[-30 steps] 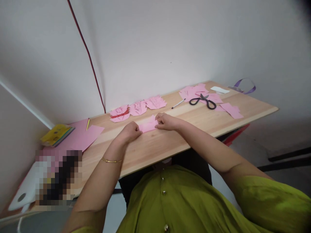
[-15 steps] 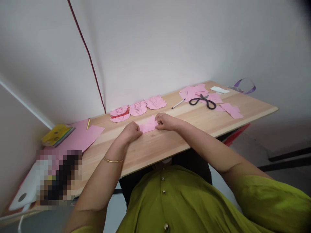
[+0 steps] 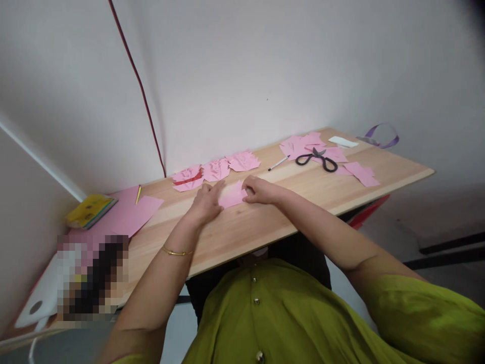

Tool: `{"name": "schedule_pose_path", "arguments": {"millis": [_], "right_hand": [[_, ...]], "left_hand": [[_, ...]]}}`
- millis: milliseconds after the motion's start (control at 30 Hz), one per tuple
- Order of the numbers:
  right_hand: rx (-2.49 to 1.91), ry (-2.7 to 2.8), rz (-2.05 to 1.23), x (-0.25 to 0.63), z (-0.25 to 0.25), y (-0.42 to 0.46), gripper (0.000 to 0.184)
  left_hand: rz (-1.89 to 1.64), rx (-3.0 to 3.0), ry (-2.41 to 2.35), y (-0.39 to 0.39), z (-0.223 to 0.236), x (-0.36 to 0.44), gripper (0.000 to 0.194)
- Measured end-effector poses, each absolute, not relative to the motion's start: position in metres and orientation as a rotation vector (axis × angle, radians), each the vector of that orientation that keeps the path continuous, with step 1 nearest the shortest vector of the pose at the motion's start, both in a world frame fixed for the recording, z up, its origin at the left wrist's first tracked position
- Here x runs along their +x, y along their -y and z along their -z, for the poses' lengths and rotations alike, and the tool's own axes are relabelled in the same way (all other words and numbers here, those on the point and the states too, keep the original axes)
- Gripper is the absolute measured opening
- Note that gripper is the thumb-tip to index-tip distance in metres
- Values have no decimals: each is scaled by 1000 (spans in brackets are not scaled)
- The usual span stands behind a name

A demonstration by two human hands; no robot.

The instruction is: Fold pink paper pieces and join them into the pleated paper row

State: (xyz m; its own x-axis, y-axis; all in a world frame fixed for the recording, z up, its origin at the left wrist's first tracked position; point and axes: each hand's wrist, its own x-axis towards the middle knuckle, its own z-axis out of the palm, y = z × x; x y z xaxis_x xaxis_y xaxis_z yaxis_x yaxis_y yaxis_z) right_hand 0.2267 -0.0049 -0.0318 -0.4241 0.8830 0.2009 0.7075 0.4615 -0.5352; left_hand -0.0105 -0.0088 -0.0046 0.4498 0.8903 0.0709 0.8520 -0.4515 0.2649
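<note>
A: Head view: where's the pink sheet (image 3: 232,196)?
B: Flat on the desk (image 3: 242,227), right between the two hands! Its visible length runs roughly hand to hand, though the fingers hide its ends.
A: Left hand (image 3: 207,202)?
B: Open, fingers stretching away from the body, thumb at the sheet's left edge; the paper lies to its right.
A: And the right hand (image 3: 261,190)?
B: Curled at the right edge, paper to its left. Pinching? Can't tell.
A: Nearer hand?
B: Neither, both are right at it!
</note>
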Motion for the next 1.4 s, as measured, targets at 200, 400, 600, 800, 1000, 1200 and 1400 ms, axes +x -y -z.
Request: {"name": "schedule_pose_path", "arguments": {"millis": [200, 400, 600, 800, 1000, 1200, 1400], "right_hand": [[-1259, 2217, -588, 229, 34, 5, 43], [-1274, 2220, -589, 227, 31, 6, 42], [-1287, 2251, -582, 227, 27, 8, 38], [-1303, 2265, -585, 229, 27, 7, 37], [-1293, 2274, -581, 231, 30, 6, 34], [-1298, 2281, -583, 232, 31, 6, 31], [-1250, 2264, -603, 234, 30, 7, 29]], "left_hand": [[-25, 2746, -1294, 14, 5, -7, 60], [42, 2862, -1191, 19, 8, -7, 55], [19, 2826, -1111, 20, 1, -9, 46], [83, 2794, -1113, 23, -10, -12, 41], [68, 2760, -1123, 23, -14, -18, 34], [111, 2781, -1108, 22, -16, -23, 32], [71, 2761, -1096, 21, -15, -24, 29]]}}
